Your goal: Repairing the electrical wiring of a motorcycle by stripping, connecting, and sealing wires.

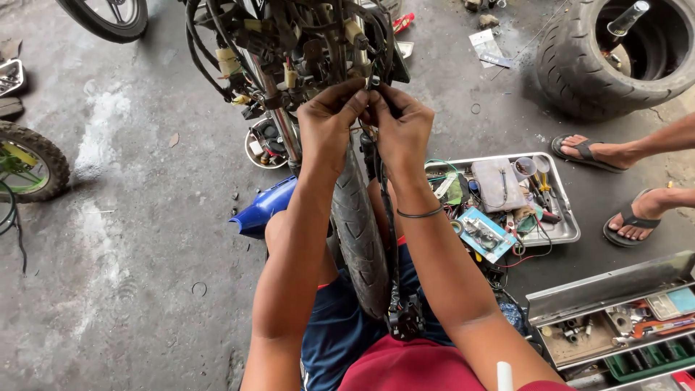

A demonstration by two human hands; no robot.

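Two hands pinching one wire bundle at the front of a motorcycle

The left hand and right hand sit side by side, nearly touching, fingertips pinched on the tangled wire harness just above the front tyre; the harness hangs from the top of the frame, its cables running mostly top to bottom, and one black cable trails down to a connector by the person's lap. The tyre stands upright between the person's knees. To the right lie one metal tray of small parts and one open toolbox; beyond them one loose tyre and another person's two sandalled feet. A blue fender lies left of the wheel
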